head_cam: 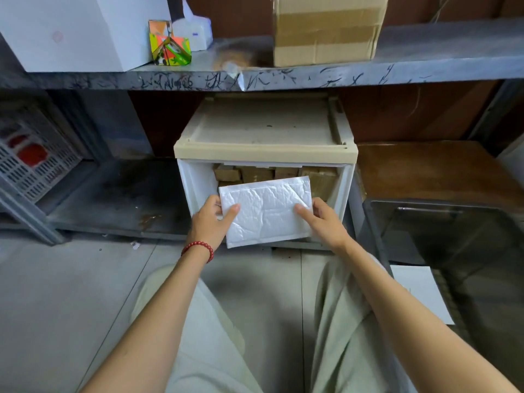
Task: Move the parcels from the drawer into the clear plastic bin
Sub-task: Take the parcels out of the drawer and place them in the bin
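Both hands grip a white padded parcel (266, 211) over the open drawer (195, 180), the left hand (211, 222) on its left edge, the right hand (323, 219) on its right edge. Brown parcels (255, 174) fill the drawer behind it. The clear plastic bin (442, 236) stands just right of the drawer, and a cardboard box (326, 29) sits on the shelf above.

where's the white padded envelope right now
In the head view the white padded envelope is at centre frame, held at its side edges by the left hand and right hand, just in front of the open drawer with brown parcels behind it.
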The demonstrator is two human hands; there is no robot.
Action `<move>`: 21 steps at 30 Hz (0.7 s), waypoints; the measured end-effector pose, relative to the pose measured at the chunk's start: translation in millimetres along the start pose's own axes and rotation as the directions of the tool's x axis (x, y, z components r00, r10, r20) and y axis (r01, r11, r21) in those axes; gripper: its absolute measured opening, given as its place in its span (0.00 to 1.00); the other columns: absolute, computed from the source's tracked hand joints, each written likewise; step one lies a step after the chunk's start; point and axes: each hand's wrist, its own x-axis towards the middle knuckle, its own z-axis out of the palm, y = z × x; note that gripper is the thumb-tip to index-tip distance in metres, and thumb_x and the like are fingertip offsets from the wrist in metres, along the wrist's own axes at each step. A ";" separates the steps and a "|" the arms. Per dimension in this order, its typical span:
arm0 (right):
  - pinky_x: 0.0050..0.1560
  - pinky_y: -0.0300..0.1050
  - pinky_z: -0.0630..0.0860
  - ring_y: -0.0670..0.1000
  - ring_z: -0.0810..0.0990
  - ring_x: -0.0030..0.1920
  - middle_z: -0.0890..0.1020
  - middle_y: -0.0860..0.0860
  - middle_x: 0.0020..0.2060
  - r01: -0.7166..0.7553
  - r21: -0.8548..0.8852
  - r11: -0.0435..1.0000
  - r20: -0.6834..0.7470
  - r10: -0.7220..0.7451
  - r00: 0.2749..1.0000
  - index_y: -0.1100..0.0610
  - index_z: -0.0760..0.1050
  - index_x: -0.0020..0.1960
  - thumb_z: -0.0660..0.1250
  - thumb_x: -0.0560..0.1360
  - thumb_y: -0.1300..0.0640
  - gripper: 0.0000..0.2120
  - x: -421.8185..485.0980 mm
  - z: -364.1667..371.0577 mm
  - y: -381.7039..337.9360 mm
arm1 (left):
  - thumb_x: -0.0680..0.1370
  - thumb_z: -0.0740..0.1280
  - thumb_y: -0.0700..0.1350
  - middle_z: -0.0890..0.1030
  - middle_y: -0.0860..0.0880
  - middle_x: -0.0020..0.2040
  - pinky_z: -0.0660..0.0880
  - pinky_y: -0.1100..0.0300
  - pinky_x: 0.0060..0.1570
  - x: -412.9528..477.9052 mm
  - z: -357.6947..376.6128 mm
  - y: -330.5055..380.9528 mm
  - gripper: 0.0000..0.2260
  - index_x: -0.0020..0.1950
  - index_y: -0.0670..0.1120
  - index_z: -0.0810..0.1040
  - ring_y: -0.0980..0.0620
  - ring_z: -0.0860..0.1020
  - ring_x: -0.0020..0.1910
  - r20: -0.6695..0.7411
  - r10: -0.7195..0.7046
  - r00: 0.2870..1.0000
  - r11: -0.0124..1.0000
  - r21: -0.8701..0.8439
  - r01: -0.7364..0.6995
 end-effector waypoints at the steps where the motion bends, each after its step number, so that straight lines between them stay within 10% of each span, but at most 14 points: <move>1: 0.50 0.41 0.76 0.46 0.79 0.50 0.79 0.47 0.51 0.010 0.049 0.999 -0.028 -0.009 1.000 0.53 0.72 0.57 0.66 0.77 0.46 0.14 -1.8 -5.6 -2.1 | 0.75 0.68 0.56 0.79 0.56 0.44 0.76 0.60 0.38 2.0 8.7 7.4 0.10 0.47 0.52 0.71 0.59 0.78 0.41 0.015 0.010 1.000 1.000 0.009 -0.010; 10: 0.54 0.40 0.75 0.44 0.74 0.55 0.71 0.43 0.59 -0.014 -0.017 1.000 -0.338 0.007 0.941 0.48 0.60 0.70 0.76 0.69 0.49 0.36 -31.4 -134.5 -0.5 | 0.81 0.58 0.53 0.78 0.47 0.48 0.70 0.58 0.36 2.7 115.5 113.2 0.11 0.60 0.49 0.67 0.50 0.76 0.40 0.293 0.259 0.920 0.965 -0.036 -0.260; 21: 0.41 0.35 0.68 0.44 0.75 0.45 0.78 0.45 0.48 -0.258 -0.194 0.946 -0.451 0.147 0.880 0.51 0.73 0.57 0.69 0.76 0.50 0.12 -125.6 -233.5 74.2 | 0.81 0.56 0.56 0.77 0.49 0.57 0.74 0.53 0.44 -73.1 271.6 189.2 0.12 0.63 0.61 0.61 0.47 0.76 0.47 0.690 0.389 0.610 0.835 0.014 -0.549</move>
